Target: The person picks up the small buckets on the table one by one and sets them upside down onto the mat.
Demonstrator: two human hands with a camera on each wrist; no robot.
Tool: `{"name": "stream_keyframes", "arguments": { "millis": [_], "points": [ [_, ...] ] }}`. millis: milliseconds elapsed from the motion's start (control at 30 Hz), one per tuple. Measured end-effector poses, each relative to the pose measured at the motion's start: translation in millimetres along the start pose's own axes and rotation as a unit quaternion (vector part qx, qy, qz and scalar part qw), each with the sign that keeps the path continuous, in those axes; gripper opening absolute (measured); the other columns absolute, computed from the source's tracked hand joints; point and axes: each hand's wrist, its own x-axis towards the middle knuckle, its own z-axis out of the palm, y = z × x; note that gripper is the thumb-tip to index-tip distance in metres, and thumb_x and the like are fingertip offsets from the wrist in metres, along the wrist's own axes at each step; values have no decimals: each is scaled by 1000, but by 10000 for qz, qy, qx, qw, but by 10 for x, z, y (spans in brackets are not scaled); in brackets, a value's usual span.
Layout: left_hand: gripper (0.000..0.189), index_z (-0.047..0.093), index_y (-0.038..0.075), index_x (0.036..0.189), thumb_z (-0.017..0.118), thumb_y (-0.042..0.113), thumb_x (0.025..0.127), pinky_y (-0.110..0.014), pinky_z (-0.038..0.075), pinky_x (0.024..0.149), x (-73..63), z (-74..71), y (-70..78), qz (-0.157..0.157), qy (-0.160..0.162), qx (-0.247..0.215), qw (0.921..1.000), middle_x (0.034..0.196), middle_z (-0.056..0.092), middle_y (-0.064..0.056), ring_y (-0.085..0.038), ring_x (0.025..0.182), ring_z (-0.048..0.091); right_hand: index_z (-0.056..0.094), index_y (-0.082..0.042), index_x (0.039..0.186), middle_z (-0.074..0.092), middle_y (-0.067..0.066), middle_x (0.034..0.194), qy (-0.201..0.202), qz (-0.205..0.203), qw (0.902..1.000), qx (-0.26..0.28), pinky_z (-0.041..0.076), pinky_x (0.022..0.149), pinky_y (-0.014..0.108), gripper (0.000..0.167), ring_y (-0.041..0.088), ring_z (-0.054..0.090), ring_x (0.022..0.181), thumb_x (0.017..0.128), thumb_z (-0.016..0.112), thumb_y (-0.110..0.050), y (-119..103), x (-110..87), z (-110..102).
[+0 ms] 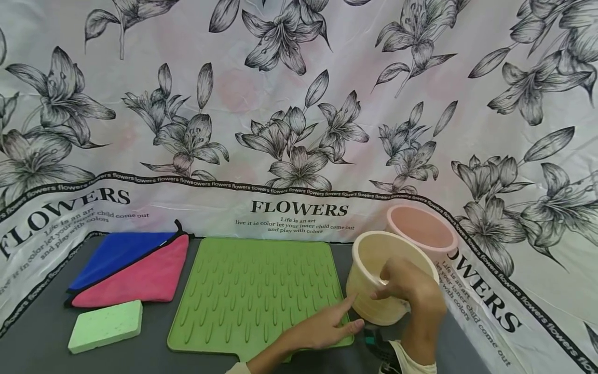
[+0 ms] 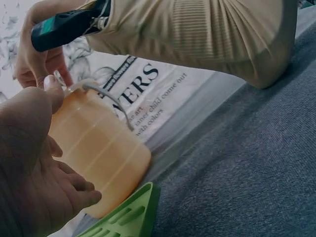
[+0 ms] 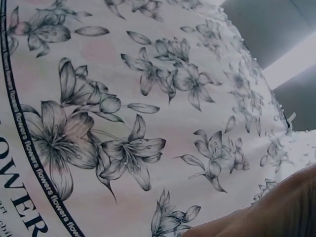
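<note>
A cream bucket [image 1: 374,301] stands right of the green mat [image 1: 257,296], its grey handle [image 2: 111,98] hanging at one side. My right hand [image 1: 411,283] bends down over its near rim, fingers on the inner side and thumb outside, pinching at the rim; the fingertips are partly hidden. In the right wrist view only a blurred part of the right hand [image 3: 266,210] shows. Low beside the bucket, my left hand [image 1: 322,327] has its index finger extended toward the wall and its thumb apart, holding nothing. The left wrist view shows its fingers overlapping the bucket.
Behind the cream bucket stands a pink bucket [image 1: 420,228]. To the left lie a folded blue and pink cloth [image 1: 135,270] and a pale green sponge block [image 1: 106,326] on the dark grey table [image 1: 149,343]. A flower-printed sheet [image 1: 299,156] hangs behind.
</note>
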Motion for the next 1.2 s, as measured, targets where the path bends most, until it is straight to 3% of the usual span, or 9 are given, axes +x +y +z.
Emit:
{"name": "stream_keyframes", "arguments": {
  "millis": [133,367,600,667,767,933,1200],
  "points": [
    [83,6,12,169,32,62,109,-42,30,131,4,40,5,59,-75,96,9999,178,9,-10,-26,164,18,77,-1,83,75,6,85,-229,297,9993,-31,56,69,34,29,16,62,74,68,96,-17,42,-23,-45],
    [82,4,14,170,38,59,109,-44,30,131,-23,27,43,-82,-82,157,9998,178,7,-9,-27,164,17,80,-3,78,72,0,75,-422,498,9979,21,52,62,30,25,14,56,68,65,98,-13,104,-8,-41],
    [83,4,17,170,42,58,109,-44,31,130,-34,-29,39,10,84,21,10000,178,6,-5,-27,165,16,77,-4,75,62,-2,69,-471,653,9967,113,45,59,28,18,14,49,65,69,94,-6,142,25,-16],
    [85,4,17,170,43,59,108,-43,31,130,-33,-41,35,25,81,18,10000,178,6,-5,-26,165,16,75,-4,70,57,-4,64,-460,540,9971,265,41,56,27,15,13,46,62,72,89,-1,143,26,-6],
    [87,3,17,170,47,57,107,-42,31,130,-20,-40,23,-5,67,7,10000,178,6,-5,-24,164,16,70,-7,63,49,-8,58,-305,33,9991,298,35,54,25,20,11,39,57,77,84,-1,133,17,-7],
    [90,3,14,170,56,50,106,-42,30,131,-21,-32,29,-77,159,106,9998,178,7,-8,-25,164,17,67,-13,69,53,-10,62,317,-879,9954,-215,37,56,22,23,6,40,58,87,79,-6,84,-7,-34],
    [94,2,19,170,57,56,104,-47,31,130,-75,-99,137,-138,457,360,9982,178,4,-7,-29,164,18,61,-16,76,47,-8,66,1242,-1089,9859,-279,36,56,22,23,2,38,59,96,73,-14,46,-67,-106]
  ]
}}
